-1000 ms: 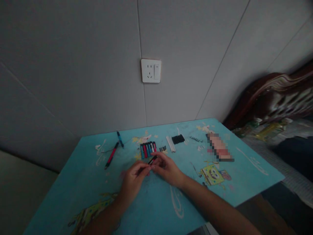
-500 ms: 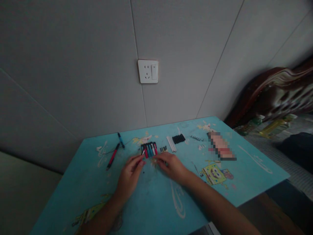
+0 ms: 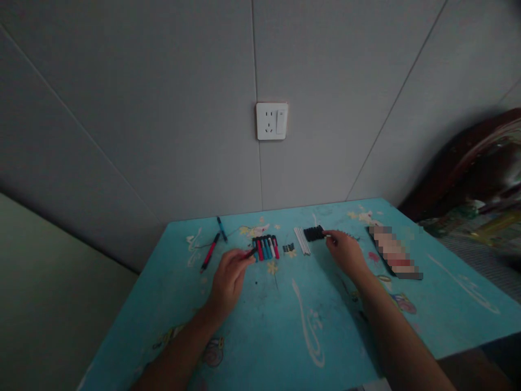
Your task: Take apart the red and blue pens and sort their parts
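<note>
My left hand [image 3: 228, 279] pinches a dark red pen barrel with a black end [image 3: 251, 252], held in front of a row of red, blue and white pen barrels [image 3: 265, 248] with black tops. At the right end of a row of short black pen grips [image 3: 313, 233], the fingertips of my right hand [image 3: 345, 252] close on one of the black pieces. Between the two rows lie thin white refills [image 3: 302, 241] and some small dark parts [image 3: 288, 248], too small to make out.
A red-and-black pen [image 3: 209, 253] and a blue-and-black pen [image 3: 222, 228] lie on the left of the blue patterned tabletop [image 3: 268, 326]. Small springs [image 3: 350, 235] sit behind my right hand. A blurred-out flat item [image 3: 394, 252] is farther right. The wall socket [image 3: 272, 121] is above the table.
My right hand has moved away from my left hand, rightward to the black grips. My left hand now holds the barrel alone. The view has shifted left.
</note>
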Demonstrator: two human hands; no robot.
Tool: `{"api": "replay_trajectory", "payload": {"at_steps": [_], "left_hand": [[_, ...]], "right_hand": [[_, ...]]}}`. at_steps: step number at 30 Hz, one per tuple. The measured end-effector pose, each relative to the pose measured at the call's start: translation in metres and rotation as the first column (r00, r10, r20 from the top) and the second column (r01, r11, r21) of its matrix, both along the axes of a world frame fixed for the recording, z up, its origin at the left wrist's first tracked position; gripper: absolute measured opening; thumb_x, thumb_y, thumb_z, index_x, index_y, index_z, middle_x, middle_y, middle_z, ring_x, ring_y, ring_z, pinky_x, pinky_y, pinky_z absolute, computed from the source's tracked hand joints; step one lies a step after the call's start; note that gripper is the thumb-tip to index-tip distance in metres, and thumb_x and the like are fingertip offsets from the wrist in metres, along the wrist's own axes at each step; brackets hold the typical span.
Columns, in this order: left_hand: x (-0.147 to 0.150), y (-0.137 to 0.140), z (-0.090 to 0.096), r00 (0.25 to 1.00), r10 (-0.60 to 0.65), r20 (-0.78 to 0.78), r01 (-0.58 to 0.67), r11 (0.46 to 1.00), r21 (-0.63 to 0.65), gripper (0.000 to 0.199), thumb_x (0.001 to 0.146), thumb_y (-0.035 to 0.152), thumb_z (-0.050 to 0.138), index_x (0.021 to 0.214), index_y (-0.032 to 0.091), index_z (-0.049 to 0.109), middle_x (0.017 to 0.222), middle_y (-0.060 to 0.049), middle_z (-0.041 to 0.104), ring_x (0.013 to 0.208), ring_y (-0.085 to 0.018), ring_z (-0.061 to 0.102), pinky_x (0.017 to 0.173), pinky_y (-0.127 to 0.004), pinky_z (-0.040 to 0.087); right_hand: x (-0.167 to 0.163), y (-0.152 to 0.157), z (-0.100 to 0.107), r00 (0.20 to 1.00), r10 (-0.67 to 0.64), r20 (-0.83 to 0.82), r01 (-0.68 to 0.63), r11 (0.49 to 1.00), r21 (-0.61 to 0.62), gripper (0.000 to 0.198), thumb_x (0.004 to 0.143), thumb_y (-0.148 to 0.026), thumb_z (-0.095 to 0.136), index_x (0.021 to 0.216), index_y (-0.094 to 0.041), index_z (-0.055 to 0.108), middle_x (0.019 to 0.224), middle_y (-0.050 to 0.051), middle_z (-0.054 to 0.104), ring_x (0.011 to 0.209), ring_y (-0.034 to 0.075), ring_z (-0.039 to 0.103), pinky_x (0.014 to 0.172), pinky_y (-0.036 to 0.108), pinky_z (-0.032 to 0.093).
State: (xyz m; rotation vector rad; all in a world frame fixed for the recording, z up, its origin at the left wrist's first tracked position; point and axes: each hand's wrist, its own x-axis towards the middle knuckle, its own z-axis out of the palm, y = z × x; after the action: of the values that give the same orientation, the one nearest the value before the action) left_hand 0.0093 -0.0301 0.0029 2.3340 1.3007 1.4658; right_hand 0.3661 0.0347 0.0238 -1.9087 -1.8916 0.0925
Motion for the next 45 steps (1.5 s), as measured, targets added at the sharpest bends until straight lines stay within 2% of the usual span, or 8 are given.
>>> {"api": "replay_trajectory", "payload": {"at_steps": [4, 8, 14, 20, 27, 37, 45], "left_hand": [[0.000, -0.008, 0.000, 0.994, -0.107, 0.005, 0.106, 0.991, 0.082, 0.039, 0.093, 0.006, 0.047, 0.121, 0.028, 0.060, 0.122, -0.007, 0.051, 0.112, -0.019, 0.061, 0.096, -0.038, 0.054], [-0.003, -0.008, 0.000, 0.986, -0.135, -0.093, 0.141, 0.989, 0.051, 0.044, 0.093, 0.006, 0.046, 0.129, 0.028, 0.056, 0.128, -0.009, 0.050, 0.118, -0.021, 0.057, 0.099, -0.038, 0.052], [-0.003, 0.001, -0.002, 0.987, -0.021, -0.157, 0.006, 0.996, -0.094, 0.033, 0.095, 0.016, 0.047, 0.123, 0.026, 0.061, 0.114, -0.008, 0.058, 0.109, -0.021, 0.059, 0.096, -0.038, 0.050], [-0.002, 0.008, -0.003, 0.967, 0.079, -0.240, -0.122, 0.978, -0.170, 0.023, 0.093, 0.025, 0.052, 0.113, 0.021, 0.063, 0.102, -0.008, 0.062, 0.100, -0.024, 0.058, 0.090, -0.041, 0.049], [-0.002, 0.009, -0.009, 0.931, 0.077, -0.358, -0.147, 0.974, -0.173, 0.020, 0.092, 0.027, 0.053, 0.106, 0.020, 0.066, 0.095, -0.008, 0.064, 0.093, -0.024, 0.059, 0.086, -0.040, 0.047], [0.003, 0.010, -0.005, 0.915, 0.088, -0.393, -0.183, 0.960, -0.211, 0.020, 0.091, 0.025, 0.055, 0.107, 0.020, 0.066, 0.096, -0.008, 0.063, 0.096, -0.025, 0.056, 0.085, -0.040, 0.045], [0.009, 0.019, -0.008, 0.925, 0.107, -0.365, -0.196, 0.957, -0.216, 0.022, 0.092, 0.027, 0.057, 0.111, 0.020, 0.066, 0.098, -0.009, 0.063, 0.095, -0.024, 0.056, 0.087, -0.039, 0.044]], "right_hand": [[0.001, 0.001, -0.002, 0.998, -0.015, 0.063, 0.018, 0.999, -0.036, 0.034, 0.091, -0.023, 0.047, 0.114, -0.018, 0.070, 0.105, 0.010, 0.072, 0.091, 0.021, 0.067, 0.084, 0.029, 0.046], [0.003, -0.003, 0.001, 0.990, -0.061, 0.127, 0.068, 0.996, -0.056, 0.032, 0.093, -0.027, 0.045, 0.110, -0.019, 0.071, 0.102, 0.011, 0.073, 0.093, 0.023, 0.068, 0.084, 0.029, 0.045], [0.008, -0.006, 0.004, 0.967, -0.135, 0.215, 0.169, 0.974, -0.151, 0.029, 0.093, -0.032, 0.048, 0.104, -0.021, 0.072, 0.093, 0.013, 0.074, 0.089, 0.025, 0.069, 0.078, 0.031, 0.046], [0.011, -0.005, 0.001, 0.961, -0.130, 0.245, 0.175, 0.970, -0.169, 0.030, 0.093, -0.032, 0.048, 0.106, -0.021, 0.072, 0.093, 0.013, 0.074, 0.088, 0.024, 0.069, 0.076, 0.031, 0.046], [0.012, -0.004, -0.004, 0.960, -0.119, 0.254, 0.167, 0.970, -0.175, 0.027, 0.091, -0.029, 0.049, 0.101, -0.018, 0.071, 0.092, 0.014, 0.073, 0.087, 0.024, 0.069, 0.078, 0.031, 0.045], [0.019, 0.000, -0.011, 0.953, -0.141, 0.267, 0.197, 0.960, -0.197, 0.030, 0.092, -0.032, 0.047, 0.098, -0.018, 0.073, 0.088, 0.015, 0.073, 0.083, 0.027, 0.069, 0.072, 0.033, 0.046], [0.013, -0.003, -0.009, 0.944, -0.174, 0.282, 0.215, 0.969, -0.123, 0.033, 0.093, -0.031, 0.045, 0.111, -0.018, 0.070, 0.096, 0.015, 0.073, 0.084, 0.027, 0.069, 0.071, 0.033, 0.045]]}}
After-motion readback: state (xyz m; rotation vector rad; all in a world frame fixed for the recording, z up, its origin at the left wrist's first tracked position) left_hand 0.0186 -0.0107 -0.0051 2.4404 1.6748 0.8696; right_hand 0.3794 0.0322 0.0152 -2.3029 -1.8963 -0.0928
